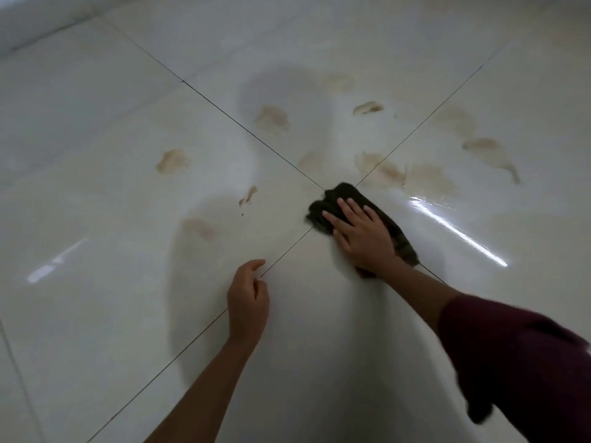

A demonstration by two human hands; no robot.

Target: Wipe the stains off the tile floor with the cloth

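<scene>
A dark cloth (343, 195) lies bunched on the glossy white tile floor (112, 139), right where four tiles meet. My right hand (363, 233) presses flat on top of it, fingers spread and pointing up-left. Several tan stains mark the tiles beyond: one at the left (172, 160), one above the centre (272, 118), a smeared patch (383, 169) just past the cloth, and a streak at the right (491, 155). My left hand (248, 302) hovers or rests near a grout line to the cloth's lower left, fingers loosely curled, holding nothing.
Dark grout lines (224, 111) cross diagonally through the middle. A wet, shiny band (457, 231) glints to the right of the cloth. The base of a white wall (35, 24) runs along the far left corner.
</scene>
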